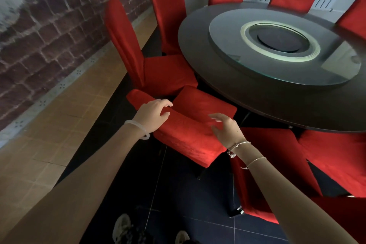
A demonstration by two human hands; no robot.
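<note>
A red cloth-covered chair with a tall back (pixel 188 140) stands just beside the big round dark table (pixel 194 45), at its near edge, with its seat pointing at the table. The left hand (pixel 153 115) holds the top of the chair back, with fingers and thumb curled round it. The right hand (pixel 227 130) is over the same top, farther along, with its fingers loose and spread. I cannot tell if it touches the cloth. More red chairs (pixel 168 73) stand around the table.

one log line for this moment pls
red chair by round table | left hand: grips backrest top | right hand: open over backrest, contact unclear
</note>
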